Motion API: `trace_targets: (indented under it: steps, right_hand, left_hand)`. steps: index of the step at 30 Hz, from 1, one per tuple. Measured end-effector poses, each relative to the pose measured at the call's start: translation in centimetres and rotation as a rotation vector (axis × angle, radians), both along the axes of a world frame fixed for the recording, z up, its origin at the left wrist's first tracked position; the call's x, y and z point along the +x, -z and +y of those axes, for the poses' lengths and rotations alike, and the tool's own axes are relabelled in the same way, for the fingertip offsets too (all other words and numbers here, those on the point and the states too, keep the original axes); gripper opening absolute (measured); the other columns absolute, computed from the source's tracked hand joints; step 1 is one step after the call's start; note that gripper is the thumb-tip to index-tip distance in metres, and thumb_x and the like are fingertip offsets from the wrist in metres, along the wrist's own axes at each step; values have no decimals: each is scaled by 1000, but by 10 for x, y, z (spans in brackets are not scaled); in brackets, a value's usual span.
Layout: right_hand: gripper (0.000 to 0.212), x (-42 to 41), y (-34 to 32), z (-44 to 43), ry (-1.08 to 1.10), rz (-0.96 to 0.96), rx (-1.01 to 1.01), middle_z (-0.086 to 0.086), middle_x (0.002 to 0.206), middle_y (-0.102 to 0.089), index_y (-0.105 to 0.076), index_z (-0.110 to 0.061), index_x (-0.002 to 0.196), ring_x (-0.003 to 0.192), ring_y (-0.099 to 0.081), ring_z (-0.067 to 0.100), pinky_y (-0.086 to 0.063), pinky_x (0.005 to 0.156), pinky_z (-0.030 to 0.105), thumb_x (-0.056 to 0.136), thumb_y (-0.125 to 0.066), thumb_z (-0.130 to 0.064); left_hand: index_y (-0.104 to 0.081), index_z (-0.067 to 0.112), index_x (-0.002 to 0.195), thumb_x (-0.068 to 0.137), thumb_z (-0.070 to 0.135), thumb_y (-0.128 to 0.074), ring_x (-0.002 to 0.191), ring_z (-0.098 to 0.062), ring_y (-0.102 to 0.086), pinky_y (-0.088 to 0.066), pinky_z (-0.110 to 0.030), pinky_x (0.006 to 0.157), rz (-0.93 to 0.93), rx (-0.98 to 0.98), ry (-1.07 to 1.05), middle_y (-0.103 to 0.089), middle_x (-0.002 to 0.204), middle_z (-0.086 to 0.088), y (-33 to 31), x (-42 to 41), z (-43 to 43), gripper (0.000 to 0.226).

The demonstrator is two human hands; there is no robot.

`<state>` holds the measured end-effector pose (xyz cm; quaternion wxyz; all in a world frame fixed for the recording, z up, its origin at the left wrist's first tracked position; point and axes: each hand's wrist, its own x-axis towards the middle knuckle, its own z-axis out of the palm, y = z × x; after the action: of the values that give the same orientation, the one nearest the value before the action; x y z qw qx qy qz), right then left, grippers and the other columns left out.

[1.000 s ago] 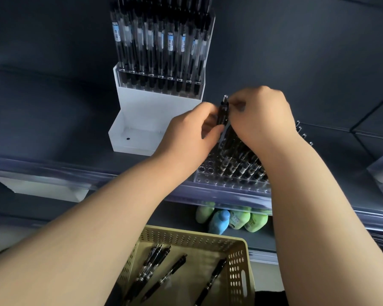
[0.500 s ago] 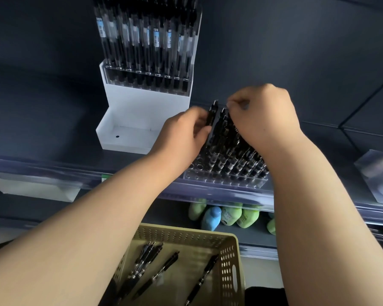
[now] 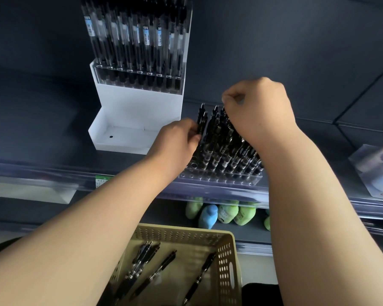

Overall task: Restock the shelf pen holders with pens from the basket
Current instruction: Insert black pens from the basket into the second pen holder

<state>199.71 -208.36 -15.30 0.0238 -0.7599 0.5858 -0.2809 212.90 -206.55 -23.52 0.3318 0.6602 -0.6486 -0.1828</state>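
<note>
L hand [image 3: 177, 141] pinches slim black pen [image 3: 201, 122] in clear acrylic round-holed holder [image 3: 219, 176]; R hand [image 3: 260, 113] fingers curled over pen tops [image 3: 215, 111], grip unclear; beige perforated plastic basket [image 3: 228, 257] below.

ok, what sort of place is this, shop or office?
Likely a shop's stationery aisle: a white pen holder stocked with identical labelled pens, a price-tag rail along the shelf edge, and small bottles lined up below.
</note>
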Motion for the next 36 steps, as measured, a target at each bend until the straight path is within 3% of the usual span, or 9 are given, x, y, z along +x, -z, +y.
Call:
trace_targets:
  steps: [7,12,16,22,24,29,32,36]
  right_hand:
    - [21,-5,-4,8,-15,41,-45,0,86,-70,-72,-19,88,87,-61,26,-48,86,38,87,-51,-14]
    - [20,-8,4,26,-56,131,-135,4,86,-69,-71,-19,87,88,-57,30,-48,81,40,87,-52,-18]
    - [20,-10,22,51,-106,268,-176,5,85,-69,-72,-16,86,86,-57,33,-46,77,40,87,-52,-18]
    - [21,-11,65,92,-192,351,-175,0,67,-65,-70,-17,69,68,-57,28,-43,59,32,79,-51,-20]
    - [19,-9,82,106,-231,386,-102,0,65,-62,-68,-18,66,67,-56,27,-39,59,30,79,-53,-20]
    - [17,-4,124,135,-300,421,138,2,82,-66,-70,-18,81,87,-57,28,-38,72,34,86,-54,-19]
    - [24,-5,152,139,-256,478,381,3,100,-64,-67,-18,97,102,-52,26,-38,82,33,89,-45,-22]
    - [26,-16,188,144,-153,500,706,7,109,-64,-66,-20,104,103,-58,30,-45,83,30,90,-45,-24]
  left_hand:
    - [-58,14,116,94,25,-53,101,-20,-58,-46,-28,88,-126,35,16,-64,110,-3,1,11,3,26]
    - [-49,15,131,95,24,-51,112,-21,-55,-45,-33,95,-243,-19,65,-58,124,-3,-2,18,22,37]
    - [-45,18,135,96,26,-48,111,-25,-54,-47,-38,91,-349,-26,108,-55,127,-4,-2,24,43,40]
    - [-48,21,129,95,26,-48,108,-22,-54,-49,-38,86,-418,-13,196,-55,124,1,4,31,78,34]
    - [-48,21,129,95,27,-48,110,-22,-53,-48,-39,88,-450,8,247,-55,125,1,11,32,87,35]
    - [-48,21,130,95,28,-48,112,-22,-52,-47,-36,88,-509,146,282,-53,125,1,40,35,107,35]
    - [-49,20,129,96,27,-47,110,-22,-53,-48,-40,89,-520,283,307,-54,122,0,68,37,118,34]
    - [-54,18,117,95,23,-44,96,-22,-56,-51,-38,81,-534,448,338,-55,109,-1,111,34,134,25]
